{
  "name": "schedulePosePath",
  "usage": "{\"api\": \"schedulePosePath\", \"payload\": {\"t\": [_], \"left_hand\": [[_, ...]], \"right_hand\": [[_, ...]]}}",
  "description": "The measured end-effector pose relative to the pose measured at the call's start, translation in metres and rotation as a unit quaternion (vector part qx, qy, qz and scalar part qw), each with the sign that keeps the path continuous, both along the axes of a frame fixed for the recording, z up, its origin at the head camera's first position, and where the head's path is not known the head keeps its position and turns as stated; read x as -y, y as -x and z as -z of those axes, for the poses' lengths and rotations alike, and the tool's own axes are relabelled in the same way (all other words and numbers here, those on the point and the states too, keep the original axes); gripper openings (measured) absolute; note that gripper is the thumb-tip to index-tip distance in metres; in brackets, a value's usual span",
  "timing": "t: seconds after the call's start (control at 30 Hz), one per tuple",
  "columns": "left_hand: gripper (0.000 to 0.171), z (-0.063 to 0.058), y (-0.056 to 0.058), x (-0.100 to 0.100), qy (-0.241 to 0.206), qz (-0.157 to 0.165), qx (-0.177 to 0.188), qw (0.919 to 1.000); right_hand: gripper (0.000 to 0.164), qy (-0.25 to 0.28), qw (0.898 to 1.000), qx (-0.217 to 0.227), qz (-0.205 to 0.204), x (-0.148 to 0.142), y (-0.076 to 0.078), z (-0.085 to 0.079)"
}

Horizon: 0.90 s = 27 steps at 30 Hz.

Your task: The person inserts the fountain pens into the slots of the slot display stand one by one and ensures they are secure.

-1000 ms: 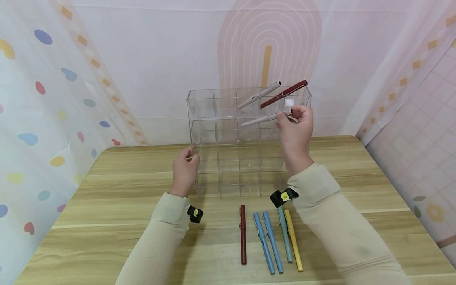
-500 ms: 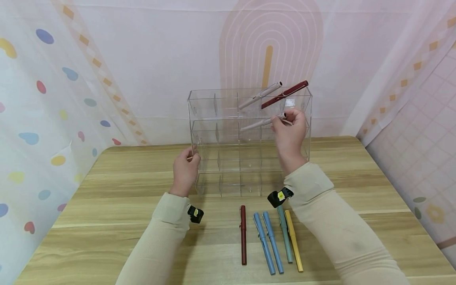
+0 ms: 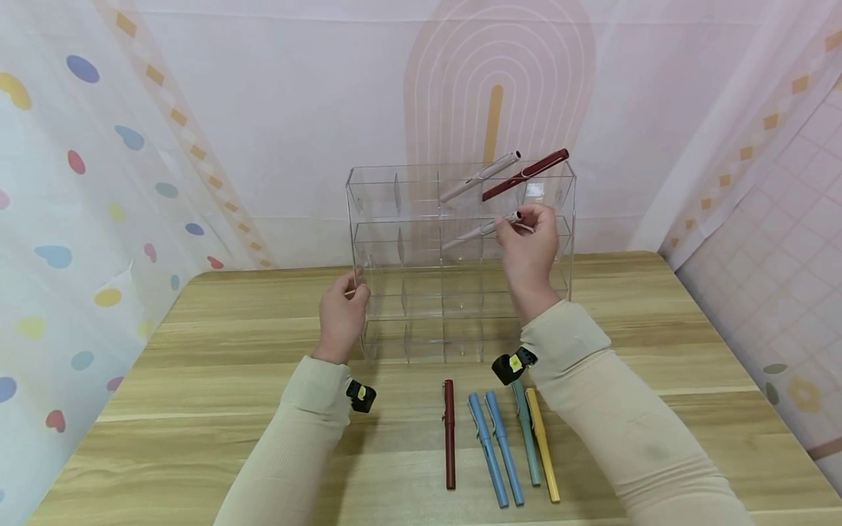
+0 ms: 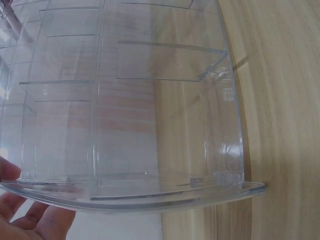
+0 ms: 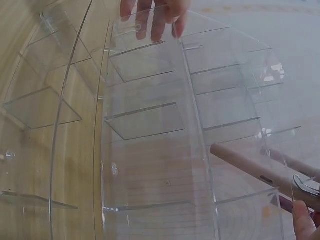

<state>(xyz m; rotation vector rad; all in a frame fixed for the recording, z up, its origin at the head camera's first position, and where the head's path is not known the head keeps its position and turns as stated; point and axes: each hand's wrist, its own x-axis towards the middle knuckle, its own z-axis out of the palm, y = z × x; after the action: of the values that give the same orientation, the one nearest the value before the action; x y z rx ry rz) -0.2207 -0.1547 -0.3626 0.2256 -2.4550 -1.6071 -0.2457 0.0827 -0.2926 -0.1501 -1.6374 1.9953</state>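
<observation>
A clear acrylic rack (image 3: 395, 220) with several rows of compartments stands upright on the wooden table. My left hand (image 3: 342, 314) holds its left side wall, thumb and fingers on either side of the edge in the left wrist view. My right hand (image 3: 531, 256) pinches a pale pen (image 3: 468, 236) near its upper end. The pen tilts, its lower end reaching into a second-row compartment; the right wrist view shows the pale pen (image 5: 250, 167) and its wire clip. In the top row lean another pale pen (image 3: 483, 177) and a dark red pen (image 3: 526, 175).
In front of the rack lie a dark red pen (image 3: 449, 435), two blue pens (image 3: 488, 449), a green pen (image 3: 528, 442) and a yellow pen (image 3: 543, 449). My right forearm passes beside the yellow one. A patterned cloth (image 3: 296, 109) hangs behind the table.
My right hand has moved left and slightly down, taking the pale pen deeper into the second-row compartment. My left hand stays on the rack's side; the other pens have not moved.
</observation>
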Motion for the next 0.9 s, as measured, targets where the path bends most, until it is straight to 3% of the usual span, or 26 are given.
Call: {"api": "schedulePosePath", "payload": {"t": [0.3,0.9], "left_hand": [[0.029,-0.0003,-0.0003,0.0003,0.001,0.000,0.003,1.0000],[0.033,0.0013,0.0011,0.0015,0.005,-0.001,0.002,1.0000]], "right_hand": [[0.024,-0.035,0.999,0.019,-0.004,0.0003,-0.0036,0.0005],[0.031,-0.039,0.999,0.015,-0.004,-0.0015,-0.0074,0.0043]]}}
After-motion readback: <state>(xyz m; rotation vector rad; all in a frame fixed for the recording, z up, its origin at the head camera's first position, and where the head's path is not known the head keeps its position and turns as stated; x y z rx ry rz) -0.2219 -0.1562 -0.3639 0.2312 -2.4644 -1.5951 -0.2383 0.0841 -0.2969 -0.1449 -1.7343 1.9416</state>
